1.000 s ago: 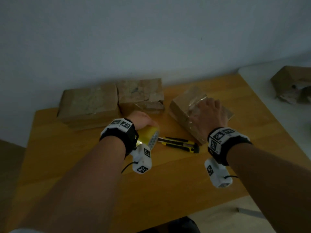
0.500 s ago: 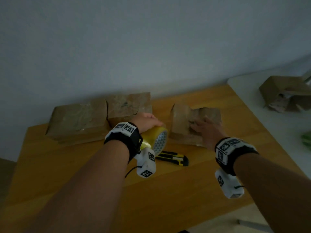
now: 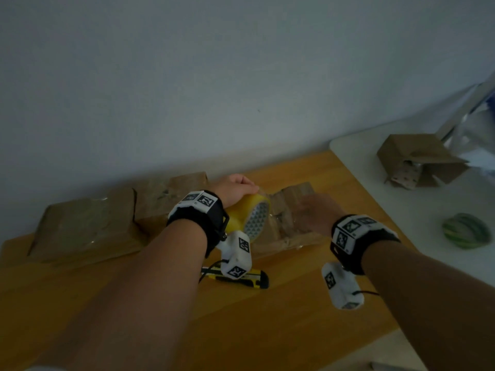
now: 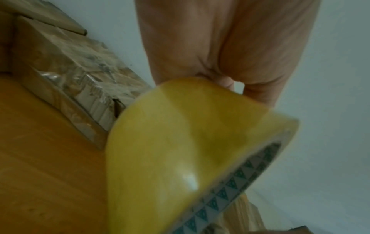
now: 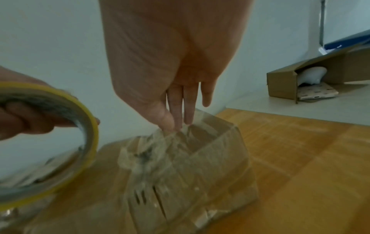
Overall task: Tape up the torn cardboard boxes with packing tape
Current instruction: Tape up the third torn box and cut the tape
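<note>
My left hand (image 3: pixel 235 188) grips a yellow roll of packing tape (image 3: pixel 249 218) from above, with the fingers curled through its core (image 5: pixel 24 121). The roll (image 4: pixel 180 158) hangs just left of a torn cardboard box (image 3: pixel 289 223) wrapped in wrinkled clear tape. That box (image 5: pixel 190 174) lies on the wooden table (image 3: pixel 294 330). My right hand (image 3: pixel 316 210) reaches over the box with straight fingers (image 5: pixel 176 114), and their tips touch its far top edge. Whether they pinch a tape end is unclear in the blur.
Two taped cardboard boxes (image 3: pixel 80 226) (image 3: pixel 166 202) sit along the wall at the back left. A yellow and black utility knife (image 3: pixel 241 279) lies under my left wrist. On the white table to the right are an open cardboard box (image 3: pixel 417 159) and a green bundle (image 3: pixel 464 231).
My right hand has turned the torn box and now reaches over its top. My left hand has carried the tape roll to the right, up against the box.
</note>
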Demonstrator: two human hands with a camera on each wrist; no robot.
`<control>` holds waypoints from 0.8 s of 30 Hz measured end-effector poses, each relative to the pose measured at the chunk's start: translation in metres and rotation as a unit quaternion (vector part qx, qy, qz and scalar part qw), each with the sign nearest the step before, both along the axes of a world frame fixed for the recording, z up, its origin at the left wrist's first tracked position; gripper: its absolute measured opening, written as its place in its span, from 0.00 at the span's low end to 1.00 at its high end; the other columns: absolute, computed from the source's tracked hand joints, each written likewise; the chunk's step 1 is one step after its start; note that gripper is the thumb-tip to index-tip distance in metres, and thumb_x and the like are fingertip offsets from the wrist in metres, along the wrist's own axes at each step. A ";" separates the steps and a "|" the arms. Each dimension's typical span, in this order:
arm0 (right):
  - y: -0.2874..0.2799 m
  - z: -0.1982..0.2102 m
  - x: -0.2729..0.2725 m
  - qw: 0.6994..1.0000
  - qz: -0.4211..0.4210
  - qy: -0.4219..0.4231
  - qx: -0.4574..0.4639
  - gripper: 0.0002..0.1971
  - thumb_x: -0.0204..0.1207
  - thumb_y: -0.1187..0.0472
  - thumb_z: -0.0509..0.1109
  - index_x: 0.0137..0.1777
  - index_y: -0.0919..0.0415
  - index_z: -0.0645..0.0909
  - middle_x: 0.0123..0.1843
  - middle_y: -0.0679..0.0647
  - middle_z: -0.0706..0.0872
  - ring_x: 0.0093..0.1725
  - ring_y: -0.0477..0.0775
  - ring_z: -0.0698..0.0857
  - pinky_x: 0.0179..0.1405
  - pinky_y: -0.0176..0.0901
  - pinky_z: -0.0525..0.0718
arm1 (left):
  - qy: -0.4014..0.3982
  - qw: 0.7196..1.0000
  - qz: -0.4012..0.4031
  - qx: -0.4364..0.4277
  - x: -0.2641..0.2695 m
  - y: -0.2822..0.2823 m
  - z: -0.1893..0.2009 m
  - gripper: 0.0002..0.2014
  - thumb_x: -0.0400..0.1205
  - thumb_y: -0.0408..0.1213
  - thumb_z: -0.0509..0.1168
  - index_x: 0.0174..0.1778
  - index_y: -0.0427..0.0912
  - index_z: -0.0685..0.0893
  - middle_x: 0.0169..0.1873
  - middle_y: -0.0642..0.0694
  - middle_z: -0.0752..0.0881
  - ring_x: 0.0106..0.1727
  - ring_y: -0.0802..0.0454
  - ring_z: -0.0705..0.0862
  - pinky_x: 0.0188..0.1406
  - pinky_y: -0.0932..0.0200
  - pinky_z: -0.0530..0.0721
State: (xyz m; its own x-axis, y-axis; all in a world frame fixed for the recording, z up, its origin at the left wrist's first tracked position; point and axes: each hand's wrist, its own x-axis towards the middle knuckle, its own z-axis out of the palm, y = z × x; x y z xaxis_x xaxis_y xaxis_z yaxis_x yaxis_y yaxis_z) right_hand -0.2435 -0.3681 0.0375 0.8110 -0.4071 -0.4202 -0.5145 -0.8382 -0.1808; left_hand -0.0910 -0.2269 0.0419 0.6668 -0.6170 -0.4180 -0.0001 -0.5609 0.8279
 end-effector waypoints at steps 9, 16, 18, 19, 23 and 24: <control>-0.012 0.031 0.010 0.990 -0.024 -0.099 0.101 0.27 0.69 0.50 0.79 0.68 0.50 0.78 0.63 0.51 0.85 0.62 0.56 0.83 0.60 0.51 0.83 | 0.066 0.975 0.120 -0.175 -0.008 -0.053 0.031 0.12 0.80 0.25 0.67 0.33 0.43 0.78 0.35 0.45 0.80 0.41 0.47 0.78 0.47 0.53 0.77; -0.015 0.036 0.015 0.981 -0.025 -0.160 0.103 0.15 0.77 0.50 0.73 0.54 0.62 0.88 0.58 0.57 0.86 0.57 0.59 0.84 0.50 0.46 0.79 | 0.142 0.956 0.139 -0.214 -0.016 -0.061 0.040 0.11 0.80 0.23 0.66 0.35 0.41 0.77 0.35 0.43 0.81 0.37 0.50 0.80 0.38 0.56 0.79; -0.017 0.035 0.016 0.981 -0.026 -0.161 0.103 0.13 0.77 0.54 0.73 0.50 0.66 0.88 0.56 0.61 0.87 0.55 0.63 0.84 0.51 0.52 0.82 | 0.141 0.957 0.160 -0.196 -0.011 -0.056 0.035 0.10 0.79 0.26 0.69 0.35 0.43 0.80 0.36 0.44 0.83 0.42 0.48 0.82 0.41 0.55 0.81; -0.019 0.034 0.017 0.981 -0.026 -0.160 0.103 0.12 0.78 0.57 0.72 0.52 0.66 0.88 0.56 0.61 0.88 0.55 0.64 0.85 0.53 0.54 0.83 | 0.113 0.964 0.164 -0.176 -0.008 -0.054 0.031 0.09 0.77 0.29 0.71 0.34 0.44 0.82 0.37 0.46 0.84 0.45 0.49 0.83 0.43 0.55 0.82; -0.025 0.034 0.021 0.978 -0.036 -0.147 0.147 0.11 0.75 0.64 0.68 0.49 0.72 0.85 0.43 0.65 0.87 0.41 0.66 0.84 0.37 0.56 0.83 | -0.082 0.984 0.134 -0.084 -0.003 -0.047 0.023 0.04 0.75 0.39 0.74 0.37 0.46 0.87 0.35 0.53 0.85 0.41 0.57 0.81 0.48 0.61 0.78; -0.024 0.036 0.022 0.976 -0.038 -0.146 0.155 0.09 0.73 0.66 0.67 0.42 0.75 0.81 0.36 0.65 0.81 0.34 0.62 0.78 0.31 0.51 0.75 | -0.096 0.984 0.128 -0.081 -0.002 -0.047 0.022 0.04 0.75 0.39 0.74 0.35 0.46 0.87 0.35 0.52 0.86 0.42 0.54 0.83 0.50 0.58 0.82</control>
State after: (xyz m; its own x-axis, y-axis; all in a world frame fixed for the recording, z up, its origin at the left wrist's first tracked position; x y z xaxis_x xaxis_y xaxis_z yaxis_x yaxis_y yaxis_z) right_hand -0.2216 -0.3926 0.0737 0.8866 -0.3616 -0.2885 -0.4625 -0.6810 -0.5678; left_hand -0.0931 -0.2741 0.0641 0.8663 -0.4663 -0.1790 -0.0408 -0.4232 0.9051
